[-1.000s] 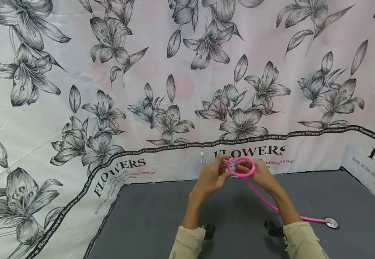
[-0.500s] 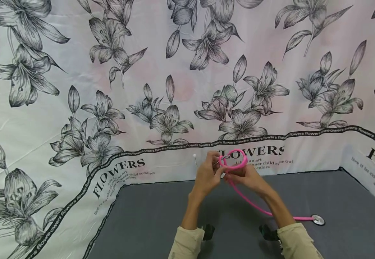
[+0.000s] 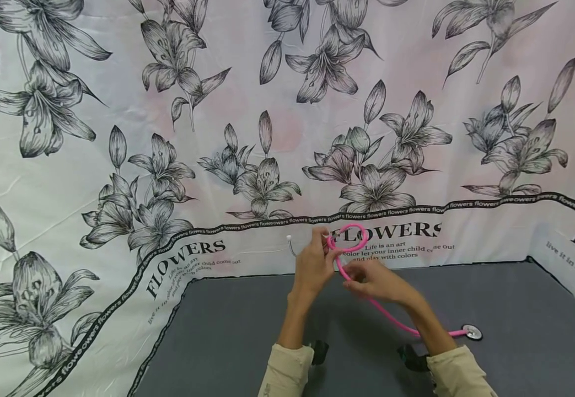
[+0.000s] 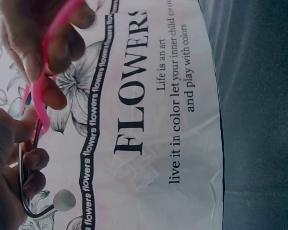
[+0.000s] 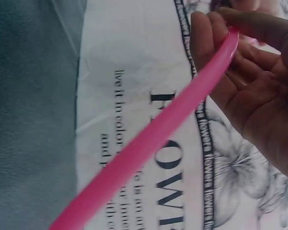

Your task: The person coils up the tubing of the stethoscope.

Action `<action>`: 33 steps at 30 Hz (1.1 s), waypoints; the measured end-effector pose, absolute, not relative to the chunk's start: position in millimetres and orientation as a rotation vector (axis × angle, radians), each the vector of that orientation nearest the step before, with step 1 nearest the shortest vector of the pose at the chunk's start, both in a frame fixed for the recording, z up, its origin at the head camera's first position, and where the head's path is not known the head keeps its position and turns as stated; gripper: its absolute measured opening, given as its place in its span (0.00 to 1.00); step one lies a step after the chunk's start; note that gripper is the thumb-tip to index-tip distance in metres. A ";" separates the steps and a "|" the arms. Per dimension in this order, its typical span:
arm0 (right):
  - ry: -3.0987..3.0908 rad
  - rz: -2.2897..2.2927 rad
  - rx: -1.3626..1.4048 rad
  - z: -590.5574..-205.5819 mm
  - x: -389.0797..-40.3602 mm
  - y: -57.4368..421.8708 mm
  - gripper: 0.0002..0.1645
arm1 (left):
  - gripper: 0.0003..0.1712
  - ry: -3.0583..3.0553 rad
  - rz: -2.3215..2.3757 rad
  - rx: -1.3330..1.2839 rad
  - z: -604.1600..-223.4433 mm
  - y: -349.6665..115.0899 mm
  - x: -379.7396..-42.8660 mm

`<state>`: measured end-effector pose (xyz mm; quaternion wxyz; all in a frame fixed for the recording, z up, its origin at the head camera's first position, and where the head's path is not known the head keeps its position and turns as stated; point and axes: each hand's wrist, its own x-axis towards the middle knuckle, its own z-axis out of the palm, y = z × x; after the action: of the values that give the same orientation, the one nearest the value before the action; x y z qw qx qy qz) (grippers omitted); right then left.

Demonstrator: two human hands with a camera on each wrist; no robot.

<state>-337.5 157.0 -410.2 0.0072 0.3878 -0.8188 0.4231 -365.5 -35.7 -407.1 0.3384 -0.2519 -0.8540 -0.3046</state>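
A stethoscope with pink tubing [image 3: 391, 318] is held up over the table. My left hand [image 3: 313, 267] grips its metal ear tubes [image 4: 22, 179] where they meet the tubing; one pale ear tip [image 4: 65, 200] sticks out beyond the fingers. Above that grip the tubing forms a small loop [image 3: 365, 238]. Just to the right and lower, my right hand [image 3: 380, 282] pinches the tubing, which runs between thumb and fingers in the right wrist view. From there it slants down to the round metal chest piece [image 3: 472, 332], lying on the table.
The dark grey table [image 3: 227, 331] ends at a back edge just behind the hands. A white floral cloth [image 3: 257, 248] with printed lettering hangs behind and at both sides. Dark straps [image 3: 319, 352] sit at the wrists.
My right hand has moved left and down from the loop onto the tubing below it. The loop has shifted left and up, and the chest piece has slid left across the table.
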 end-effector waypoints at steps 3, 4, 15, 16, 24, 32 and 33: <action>-2.581 1.146 1.181 -401.3 -330.4 156.6 0.05 | 0.27 -2.253 -0.683 -0.615 -407.6 -34.2 -366.2; -2.575 1.085 1.158 -398.5 -327.9 156.4 0.04 | 0.27 -2.261 -0.644 -0.606 -407.7 -33.4 -366.0; -2.205 0.556 0.789 -386.5 -314.6 151.6 0.07 | 0.27 -2.291 -0.293 -0.680 -404.3 -24.4 -360.0; -2.182 0.548 0.769 -386.8 -315.6 151.9 0.08 | 0.27 -2.286 -0.274 -0.698 -403.7 -22.6 -358.7; -2.055 0.504 0.716 -391.5 -324.3 152.1 0.13 | 0.23 -2.302 -0.275 -0.800 -400.9 -14.6 -349.4; -2.033 0.664 0.627 -392.0 -324.9 149.8 0.10 | 0.17 -2.306 -0.419 -0.881 -399.7 -15.3 -349.8; -2.035 0.691 0.615 -392.0 -325.1 149.7 0.09 | 0.16 -2.308 -0.452 -0.893 -399.0 -15.9 -349.4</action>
<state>-325.1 149.7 -392.0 0.4376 0.2474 -0.8186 0.2777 -349.4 -15.9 -399.0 0.3080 -0.3377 -0.8729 -0.1709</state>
